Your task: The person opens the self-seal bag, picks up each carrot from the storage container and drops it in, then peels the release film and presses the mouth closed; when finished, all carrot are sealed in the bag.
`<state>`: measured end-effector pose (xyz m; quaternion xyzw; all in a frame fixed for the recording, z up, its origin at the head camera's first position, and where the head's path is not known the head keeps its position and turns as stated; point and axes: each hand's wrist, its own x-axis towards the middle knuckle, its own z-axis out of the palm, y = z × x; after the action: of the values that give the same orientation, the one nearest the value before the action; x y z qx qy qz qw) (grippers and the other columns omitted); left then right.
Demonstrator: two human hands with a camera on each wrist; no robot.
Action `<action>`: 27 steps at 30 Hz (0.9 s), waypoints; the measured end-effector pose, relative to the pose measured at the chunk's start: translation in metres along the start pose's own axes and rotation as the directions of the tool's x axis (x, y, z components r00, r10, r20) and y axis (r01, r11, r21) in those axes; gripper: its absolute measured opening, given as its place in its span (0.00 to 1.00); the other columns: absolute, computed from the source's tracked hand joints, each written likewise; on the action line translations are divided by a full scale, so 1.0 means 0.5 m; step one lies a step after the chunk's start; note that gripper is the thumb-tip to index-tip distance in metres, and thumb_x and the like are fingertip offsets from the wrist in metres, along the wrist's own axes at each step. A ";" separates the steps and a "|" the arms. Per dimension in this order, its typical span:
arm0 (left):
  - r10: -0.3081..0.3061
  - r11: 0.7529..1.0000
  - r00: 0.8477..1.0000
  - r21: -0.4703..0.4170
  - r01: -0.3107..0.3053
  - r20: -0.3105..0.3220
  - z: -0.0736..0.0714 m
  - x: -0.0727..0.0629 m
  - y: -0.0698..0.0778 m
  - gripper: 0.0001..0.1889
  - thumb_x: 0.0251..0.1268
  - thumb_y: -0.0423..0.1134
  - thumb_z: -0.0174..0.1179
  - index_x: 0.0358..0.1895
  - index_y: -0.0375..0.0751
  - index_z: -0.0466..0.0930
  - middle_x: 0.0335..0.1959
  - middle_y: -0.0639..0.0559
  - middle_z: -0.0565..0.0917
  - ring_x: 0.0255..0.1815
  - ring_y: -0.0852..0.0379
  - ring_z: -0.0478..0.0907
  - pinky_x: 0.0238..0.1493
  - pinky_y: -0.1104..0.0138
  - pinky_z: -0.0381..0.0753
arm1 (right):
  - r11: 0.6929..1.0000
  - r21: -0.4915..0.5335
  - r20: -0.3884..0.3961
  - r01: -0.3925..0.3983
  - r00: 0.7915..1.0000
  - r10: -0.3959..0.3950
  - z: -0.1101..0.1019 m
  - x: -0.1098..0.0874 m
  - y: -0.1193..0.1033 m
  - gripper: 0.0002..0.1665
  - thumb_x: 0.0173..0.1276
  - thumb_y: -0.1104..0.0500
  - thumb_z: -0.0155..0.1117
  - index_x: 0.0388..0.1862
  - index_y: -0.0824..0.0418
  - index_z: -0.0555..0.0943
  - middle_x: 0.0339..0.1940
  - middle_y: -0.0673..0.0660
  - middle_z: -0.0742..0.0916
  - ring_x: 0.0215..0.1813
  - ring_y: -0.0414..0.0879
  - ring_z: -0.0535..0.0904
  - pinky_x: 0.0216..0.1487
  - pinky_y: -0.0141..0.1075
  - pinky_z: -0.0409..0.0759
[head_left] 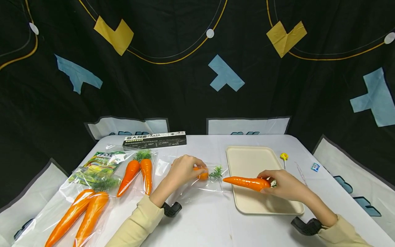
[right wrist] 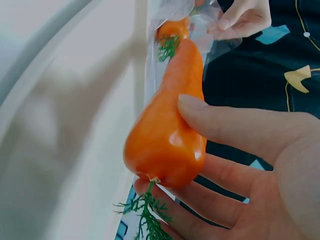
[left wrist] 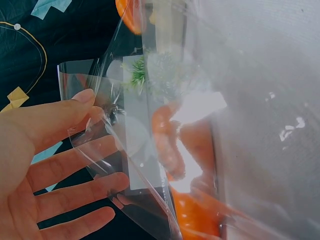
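My right hand point(head_left: 285, 185) grips a loose orange carrot point(head_left: 245, 182) near its thick top, with the tip pointing left over the edge of the beige tray point(head_left: 251, 156). In the right wrist view, the thumb lies across the carrot point(right wrist: 167, 132) and its green leaves point(right wrist: 147, 210) hang from the top. My left hand point(head_left: 185, 169) pinches the edge of a clear plastic bag point(left wrist: 130, 175) between thumb and forefinger, the other fingers spread. Inside this bag lies another carrot point(head_left: 202, 175) with feathery leaves, partly hidden by the left hand.
At left, clear bags hold two large carrots point(head_left: 91, 216), two smaller carrots point(head_left: 146, 175) and a green vegetable packet point(head_left: 100, 163). A black pasta box point(head_left: 155, 139) lies at the back. Right of the tray are a yellow flower-like item point(head_left: 284, 156) and a small blue packet point(head_left: 315, 167).
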<state>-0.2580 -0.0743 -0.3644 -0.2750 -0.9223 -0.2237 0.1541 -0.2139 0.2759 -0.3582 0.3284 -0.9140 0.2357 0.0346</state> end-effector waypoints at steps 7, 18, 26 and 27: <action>0.000 1.000 1.000 -0.014 0.000 0.003 0.000 -0.001 -0.001 0.04 0.56 0.48 0.70 0.32 0.56 0.90 0.29 0.65 0.85 0.25 0.64 0.76 0.23 0.68 0.70 | 1.000 0.015 0.006 0.001 1.000 -0.001 0.025 0.048 -0.022 0.18 0.54 0.58 0.76 0.44 0.60 0.83 0.37 0.48 0.86 0.36 0.42 0.80 0.37 0.39 0.80; -0.005 1.000 1.000 -0.014 0.005 0.011 -0.002 0.000 -0.001 0.02 0.57 0.48 0.69 0.31 0.59 0.90 0.28 0.65 0.85 0.22 0.66 0.73 0.21 0.68 0.69 | 0.999 0.028 0.042 0.026 0.999 -0.027 0.079 0.114 -0.051 0.18 0.54 0.59 0.75 0.44 0.61 0.83 0.36 0.48 0.86 0.36 0.42 0.80 0.37 0.39 0.80; 0.010 1.000 1.000 -0.018 -0.010 0.008 -0.002 0.000 -0.001 0.03 0.56 0.48 0.70 0.32 0.57 0.90 0.28 0.65 0.85 0.25 0.65 0.76 0.22 0.68 0.70 | 0.995 0.088 0.079 0.041 0.996 -0.048 0.111 0.155 -0.063 0.18 0.56 0.58 0.74 0.45 0.62 0.83 0.37 0.51 0.86 0.38 0.43 0.80 0.40 0.43 0.81; 0.012 1.000 1.000 -0.017 -0.012 0.008 -0.002 0.000 -0.001 0.04 0.56 0.49 0.70 0.32 0.57 0.90 0.28 0.64 0.85 0.26 0.65 0.77 0.23 0.68 0.71 | 0.995 0.093 0.086 0.040 0.995 -0.048 0.114 0.160 -0.064 0.18 0.57 0.58 0.74 0.45 0.62 0.83 0.37 0.52 0.86 0.38 0.43 0.80 0.40 0.44 0.81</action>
<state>-0.2582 -0.0751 -0.3635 -0.2827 -0.9193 -0.2294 0.1497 -0.2512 0.1817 -0.3783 0.3599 -0.8954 0.2616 -0.0155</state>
